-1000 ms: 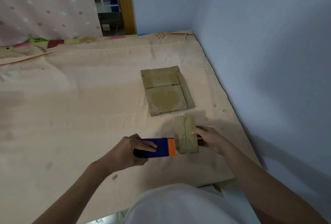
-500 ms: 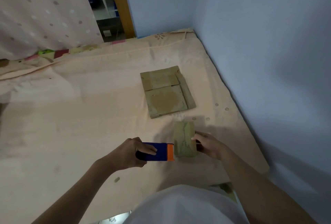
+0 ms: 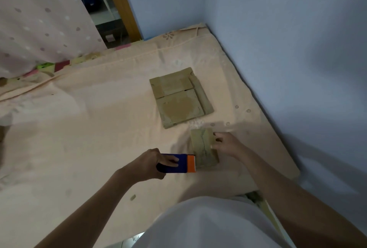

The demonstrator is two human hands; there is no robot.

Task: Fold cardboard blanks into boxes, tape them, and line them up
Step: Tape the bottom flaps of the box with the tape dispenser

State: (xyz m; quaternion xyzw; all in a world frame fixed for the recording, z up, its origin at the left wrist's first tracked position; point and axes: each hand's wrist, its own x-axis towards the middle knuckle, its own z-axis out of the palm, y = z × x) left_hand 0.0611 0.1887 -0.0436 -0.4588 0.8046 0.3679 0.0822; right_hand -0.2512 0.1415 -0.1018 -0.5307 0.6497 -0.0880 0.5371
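Observation:
A small folded cardboard box [image 3: 202, 147] stands on the peach bedsheet [image 3: 79, 128] near the bed's right edge. My right hand [image 3: 226, 143] grips its right side, fingers curled over the top edge. My left hand [image 3: 151, 164] holds a blue tape dispenser [image 3: 175, 163] whose orange end touches the box's lower left side. A flat stack of cardboard blanks [image 3: 179, 98] lies just beyond the box, apart from both hands.
A blue wall [image 3: 288, 49] runs along the bed's right side and meets the far wall at the corner. A dotted pink curtain [image 3: 39, 19] hangs at the far left beside a wooden door frame [image 3: 123, 9]. My white shirt fills the bottom.
The view has tilted slightly. My right hand has shifted a little up the box's side. The dispenser stays pressed against the box's left side.

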